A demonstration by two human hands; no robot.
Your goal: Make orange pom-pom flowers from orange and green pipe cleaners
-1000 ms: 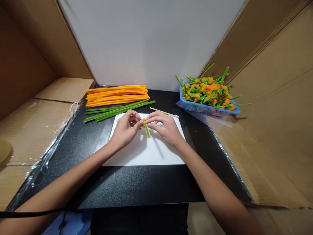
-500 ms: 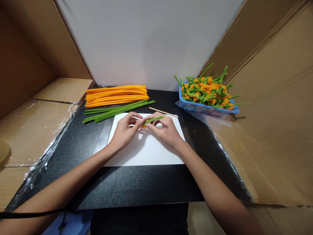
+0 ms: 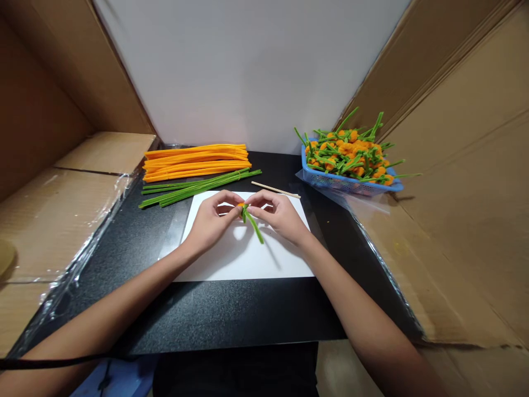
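Between the fingertips of both hands is a small orange and green pipe-cleaner piece, its green stem hanging down and to the right above the white sheet. My left hand pinches it from the left, thumb and forefinger at the orange part. From the right, my right hand pinches it near the top of the green part. The fingers hide most of the orange part.
Orange pipe cleaners and green ones lie at the back left. A wooden stick lies behind the sheet. A blue basket of orange and green pieces stands back right. Cardboard walls flank the black table.
The green stem has swung from pointing up right over my right hand to hanging down right. Both hands stay in nearly the same place, their fingers slightly shifted.
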